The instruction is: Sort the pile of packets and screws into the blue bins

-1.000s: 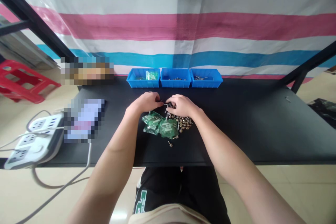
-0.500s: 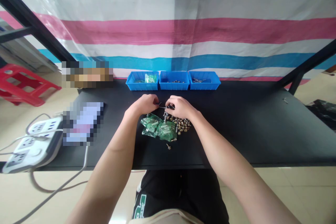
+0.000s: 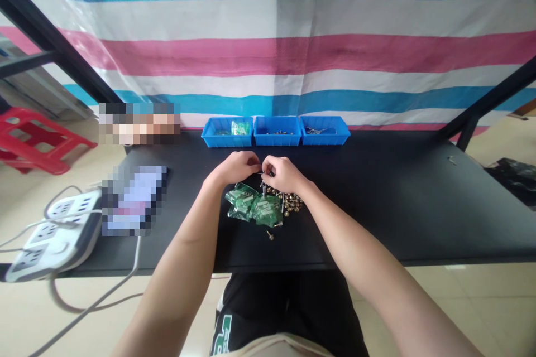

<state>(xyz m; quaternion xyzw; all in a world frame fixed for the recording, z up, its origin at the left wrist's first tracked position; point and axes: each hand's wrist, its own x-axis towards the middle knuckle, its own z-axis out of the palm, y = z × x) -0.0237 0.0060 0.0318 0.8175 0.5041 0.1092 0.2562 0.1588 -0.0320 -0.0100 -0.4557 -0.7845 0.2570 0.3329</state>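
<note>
At the centre of the frame, hands: held nearly touching, seemingly so that both sets of fingertips can work on one thin metal piece (image 3: 258, 173).
Left hand: the left hand (image 3: 242, 165) has thumb and fingers drawn in; whether they pinch that piece, I cannot tell.
Right hand: the right hand (image 3: 283, 173) curls over the top of the pile, fingertips toward the other hand; its grip is too small to make out.
Metal pile: fasteners (image 3: 294, 201) lie loose, right of centre, probably heaped close for easy picking.
Green packets: two packets (image 3: 268, 211) lie flat just below the hands, beside the pile.
Blue bins: three bins (image 3: 276, 141) stand in a row, upper centre, likely within easy reach; the leftmost holds another green packet (image 3: 240, 128).
</note>
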